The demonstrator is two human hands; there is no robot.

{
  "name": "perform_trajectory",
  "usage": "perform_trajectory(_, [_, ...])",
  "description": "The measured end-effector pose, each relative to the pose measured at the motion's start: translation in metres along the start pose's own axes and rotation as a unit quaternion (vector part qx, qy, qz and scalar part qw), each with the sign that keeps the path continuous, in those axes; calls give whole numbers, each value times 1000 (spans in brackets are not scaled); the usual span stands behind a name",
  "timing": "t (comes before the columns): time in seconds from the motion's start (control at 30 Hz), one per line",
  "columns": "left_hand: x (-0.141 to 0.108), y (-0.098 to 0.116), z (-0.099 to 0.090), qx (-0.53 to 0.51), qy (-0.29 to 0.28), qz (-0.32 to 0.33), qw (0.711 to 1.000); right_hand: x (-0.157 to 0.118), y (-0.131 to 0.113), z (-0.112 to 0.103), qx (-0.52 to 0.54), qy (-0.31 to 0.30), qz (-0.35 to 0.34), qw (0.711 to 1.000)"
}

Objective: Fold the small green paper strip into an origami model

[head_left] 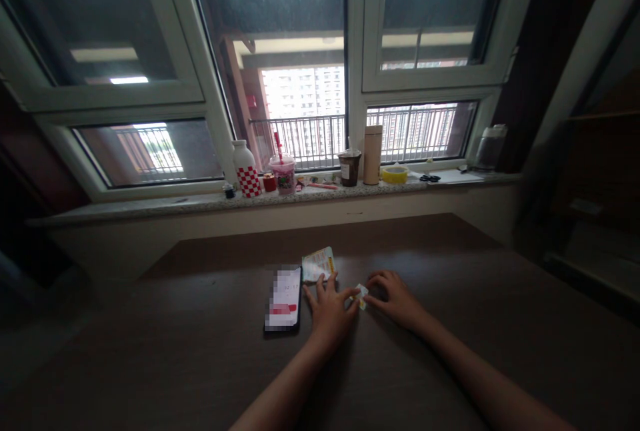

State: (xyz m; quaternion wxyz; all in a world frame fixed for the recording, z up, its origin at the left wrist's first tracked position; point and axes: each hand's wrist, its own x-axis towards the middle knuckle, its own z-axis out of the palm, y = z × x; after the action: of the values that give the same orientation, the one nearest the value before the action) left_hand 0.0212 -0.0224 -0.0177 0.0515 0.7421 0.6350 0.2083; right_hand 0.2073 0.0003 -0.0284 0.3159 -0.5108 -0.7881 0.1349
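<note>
A small white-and-yellow piece [363, 296], too small to name, lies low over the brown table between my hands. My left hand [329, 311] has its thumb and index finger closed on the piece's left side, while its other fingers spread out on the tabletop. Those fingers reach the near edge of a flat white card or packet [319, 262] with print and a yellow edge. My right hand [399, 299] rests to the right, its thumb tip at the piece's edge and its curved fingers apart from the thumb. Left of my left hand lies a phone [283, 301], screen lit and partly blurred.
The brown table [225, 378] ends short of a stone windowsill [200, 203]. Along the sill stand a checkered bottle [247, 174], a pink drink cup [284, 176], a dark drink cup [349, 170], a tan flask [373, 156], yellow tape [395, 175] and black scissors [430, 178].
</note>
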Motion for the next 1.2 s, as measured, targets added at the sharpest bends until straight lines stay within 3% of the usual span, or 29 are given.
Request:
perform_trajectory(0.27, [2,1,-3,-2,-21,-7,1000,3,-12,-2,-91,9,6,996])
perform_trajectory(0.63, [3,3,-5,3,-35,-3,999,12,-6,4,-140,20,21,990])
perform_trajectory(0.97, [2,-3,3,-11,10,6,1000,8,-3,5,-118,30,9,992])
perform_trajectory(1.2, [1,-5,6,-9,11,16,1000,4,-5,1,-68,48,-11,996])
